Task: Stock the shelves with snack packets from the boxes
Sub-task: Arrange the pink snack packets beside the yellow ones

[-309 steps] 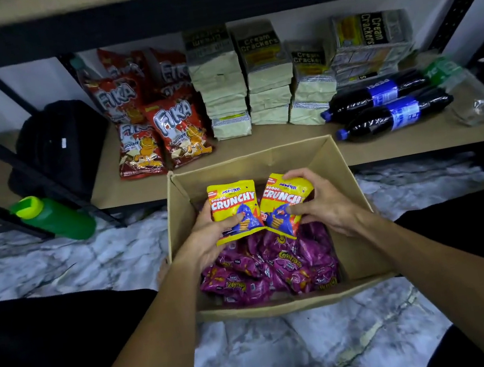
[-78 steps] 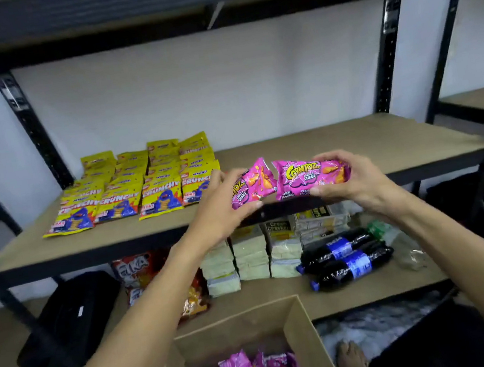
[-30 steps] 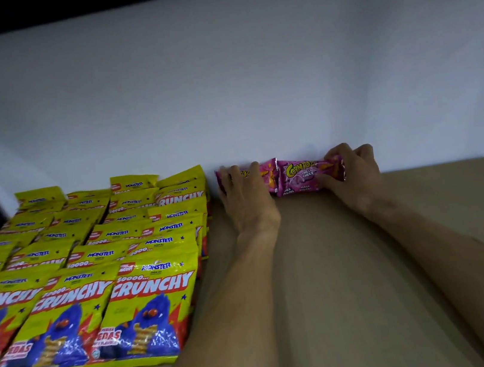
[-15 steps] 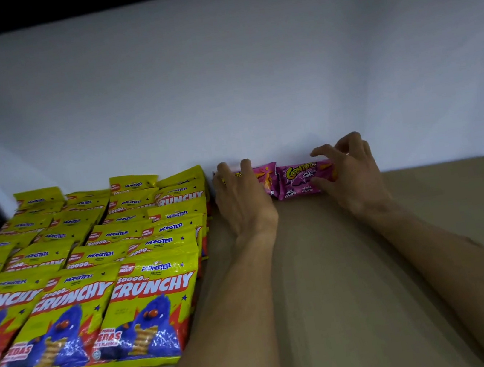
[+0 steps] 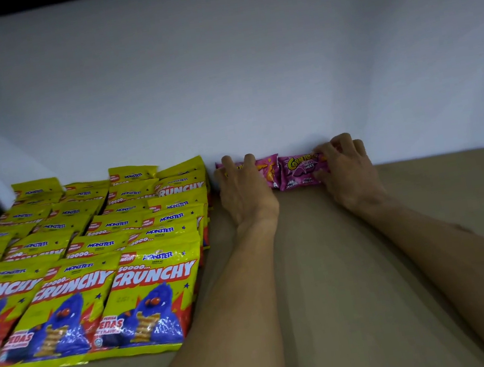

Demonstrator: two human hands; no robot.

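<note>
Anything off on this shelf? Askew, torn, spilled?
Nothing stands out. The yellow packets lie in neat overlapping rows on the shelf. The left pink packet and right pink packet sit side by side at the back wall, under the left hand and right hand. No tears or spills visible.

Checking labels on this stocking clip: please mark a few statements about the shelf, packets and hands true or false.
1. The left pink packet and right pink packet lie at the back of the shelf, by the wall. True.
2. The yellow packets lie right of them. False: they lie to the left.
3. The left hand holds a yellow packet. False: it rests on the left pink packet.
4. The right hand has fingers curled on the right pink packet. True.
</note>
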